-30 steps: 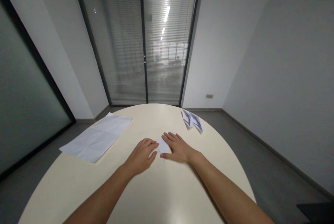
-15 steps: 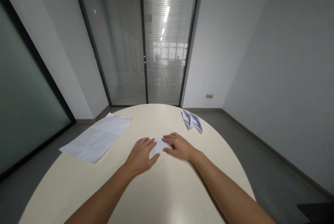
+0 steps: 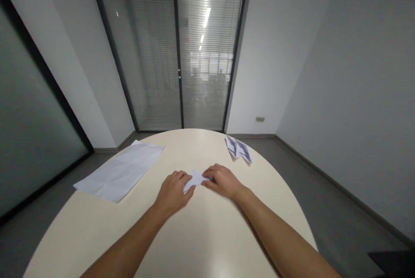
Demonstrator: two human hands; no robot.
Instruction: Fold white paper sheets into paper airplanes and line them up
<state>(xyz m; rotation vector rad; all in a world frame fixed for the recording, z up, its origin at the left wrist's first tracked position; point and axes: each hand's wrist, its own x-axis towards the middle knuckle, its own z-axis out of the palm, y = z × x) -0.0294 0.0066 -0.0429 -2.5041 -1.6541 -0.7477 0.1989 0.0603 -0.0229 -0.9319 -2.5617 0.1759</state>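
Two hands: both on the small folded paper [image 3: 195, 177], which serves as landmark for every position below.
Small folded paper: white, low on the round table [image 3: 181, 243], between the two sets of fingers; a short point shows along its far edge. Underside hidden.
Left hand [image 3: 173, 189]: at the left end of the small folded paper; fingers bent, grasping that end, thumb on the near side and forefinger on the far side.
Right hand [image 3: 224, 181]: at the right end of the small folded paper; fingers curled, grasping that end, thumb lower and nearer the body. Pressure of either grip: cannot tell.
Long axis: runs crosswise from hand to hand, left end slightly nearer the body; neither hand is clearly nearer. Judged the key relation, since each end lies under one hand.
Large creased sheet [image 3: 121, 172]: flat, left of the small folded paper and well apart from it.
Two folded pieces [image 3: 232, 146]: beyond and right of the small folded paper, side by side; whether they touch, cannot tell.
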